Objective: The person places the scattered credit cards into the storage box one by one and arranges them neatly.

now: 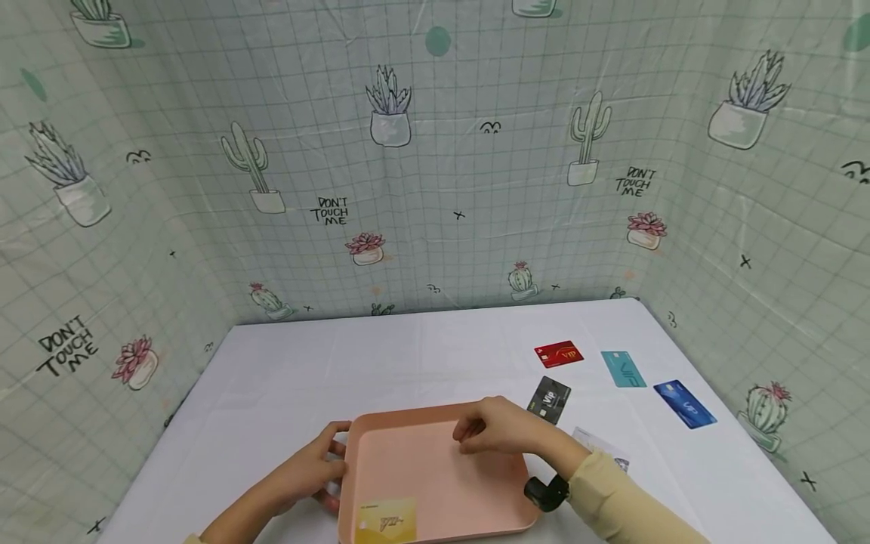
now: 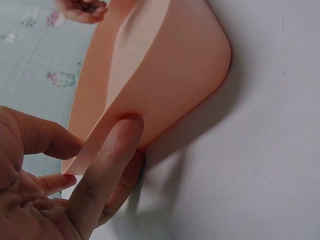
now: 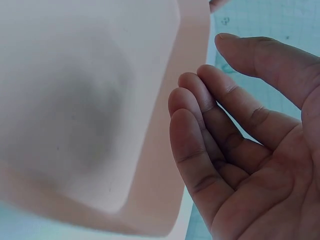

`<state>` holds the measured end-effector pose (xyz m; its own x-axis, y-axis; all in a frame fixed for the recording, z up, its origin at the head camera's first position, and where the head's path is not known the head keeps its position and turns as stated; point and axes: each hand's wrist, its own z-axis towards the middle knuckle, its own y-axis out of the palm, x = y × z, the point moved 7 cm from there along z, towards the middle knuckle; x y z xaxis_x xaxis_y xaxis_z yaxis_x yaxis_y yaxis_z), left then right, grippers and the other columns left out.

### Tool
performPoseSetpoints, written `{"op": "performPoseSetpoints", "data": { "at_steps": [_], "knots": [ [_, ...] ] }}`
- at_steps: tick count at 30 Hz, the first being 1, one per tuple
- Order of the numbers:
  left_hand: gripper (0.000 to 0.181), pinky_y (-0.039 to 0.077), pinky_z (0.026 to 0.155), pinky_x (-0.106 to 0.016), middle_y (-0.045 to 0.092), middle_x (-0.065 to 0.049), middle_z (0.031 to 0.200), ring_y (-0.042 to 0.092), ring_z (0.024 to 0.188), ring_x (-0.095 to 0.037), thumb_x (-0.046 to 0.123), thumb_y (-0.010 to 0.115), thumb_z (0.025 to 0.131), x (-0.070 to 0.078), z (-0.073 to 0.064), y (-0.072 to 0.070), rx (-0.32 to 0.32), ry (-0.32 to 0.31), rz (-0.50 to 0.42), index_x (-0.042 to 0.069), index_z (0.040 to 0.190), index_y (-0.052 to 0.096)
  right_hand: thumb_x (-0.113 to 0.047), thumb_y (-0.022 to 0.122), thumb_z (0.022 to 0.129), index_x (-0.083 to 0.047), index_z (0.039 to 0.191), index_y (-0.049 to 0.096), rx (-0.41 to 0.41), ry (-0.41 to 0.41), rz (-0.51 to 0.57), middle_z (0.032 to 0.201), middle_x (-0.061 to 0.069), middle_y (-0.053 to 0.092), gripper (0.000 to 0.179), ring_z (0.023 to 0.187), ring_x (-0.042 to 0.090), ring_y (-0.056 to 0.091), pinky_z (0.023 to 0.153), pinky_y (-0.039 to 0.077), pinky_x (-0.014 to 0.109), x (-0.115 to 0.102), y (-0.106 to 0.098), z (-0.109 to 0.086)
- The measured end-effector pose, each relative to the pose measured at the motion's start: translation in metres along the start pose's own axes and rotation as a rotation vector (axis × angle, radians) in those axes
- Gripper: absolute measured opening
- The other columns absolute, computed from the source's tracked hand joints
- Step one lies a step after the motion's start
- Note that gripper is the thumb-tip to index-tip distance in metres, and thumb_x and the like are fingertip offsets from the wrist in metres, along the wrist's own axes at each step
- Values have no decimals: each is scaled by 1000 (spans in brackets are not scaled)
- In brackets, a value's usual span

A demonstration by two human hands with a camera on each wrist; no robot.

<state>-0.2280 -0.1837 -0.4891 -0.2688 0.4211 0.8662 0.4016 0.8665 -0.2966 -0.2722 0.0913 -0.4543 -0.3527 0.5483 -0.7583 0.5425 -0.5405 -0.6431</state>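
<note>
A shallow pink tray [image 1: 435, 472] stands at the near side of the table, with a gold card [image 1: 386, 521] lying in its near left corner. My left hand [image 1: 309, 472] is at the tray's left side. Its fingertips press the outer wall [image 2: 165, 70], one of them right at the rim. Over the tray's far right part hovers my right hand [image 1: 499, 427], fingers loosely bent and nothing in them. In the right wrist view its fingers [image 3: 187, 135] and thumb stand apart, overlapping the tray's side.
Right of the tray lie a black card [image 1: 549, 399], a red card [image 1: 559, 353], a teal card [image 1: 623, 369] and a blue card [image 1: 685, 404]. My right forearm partly covers a whitish card [image 1: 590, 440]. A patterned cloth [image 1: 435, 174] hangs around the white table [image 1: 381, 363].
</note>
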Motion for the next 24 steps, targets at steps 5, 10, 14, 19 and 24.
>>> {"op": "performPoseSetpoints", "data": {
  "at_steps": [5, 10, 14, 19, 24],
  "knots": [
    [73, 63, 57, -41, 49, -24, 124, 66, 84, -25, -1, 57, 87, 0, -1, -1, 7, -5, 7, 2, 154, 29, -15, 79, 87, -6, 98, 77, 11, 5, 4, 89, -5, 74, 15, 83, 8, 67, 74, 57, 22, 5, -6, -4],
    [73, 63, 57, -41, 49, -23, 124, 66, 83, -25, 0, 58, 87, 1, 0, -1, 5, -7, 14, 3, 154, 30, -15, 79, 87, -5, 98, 78, 19, 18, 3, 88, -5, 74, 14, 81, 6, 66, 73, 57, 21, 9, -12, -10],
    [74, 63, 57, -40, 49, -24, 124, 66, 83, -25, -1, 57, 86, 3, 1, 0, -2, -6, 15, 2, 155, 29, -15, 79, 88, -5, 98, 77, 24, 33, 7, 88, -5, 74, 15, 81, 6, 66, 73, 57, 21, 10, -17, -15],
    [74, 63, 57, -40, 50, -24, 125, 66, 84, -25, 0, 58, 87, 3, 3, 0, -9, -11, 16, 2, 155, 29, -15, 79, 87, -5, 98, 77, 40, 54, 1, 87, -4, 74, 15, 81, 6, 66, 73, 57, 22, 11, -24, -21],
    [74, 63, 57, -40, 50, -24, 124, 66, 83, -25, -1, 58, 87, 2, 2, -2, -2, -15, 25, 2, 155, 28, -15, 78, 88, -4, 99, 77, 44, 76, 16, 89, -3, 74, 15, 82, 8, 66, 74, 58, 23, 15, -27, -23]
  ]
}}
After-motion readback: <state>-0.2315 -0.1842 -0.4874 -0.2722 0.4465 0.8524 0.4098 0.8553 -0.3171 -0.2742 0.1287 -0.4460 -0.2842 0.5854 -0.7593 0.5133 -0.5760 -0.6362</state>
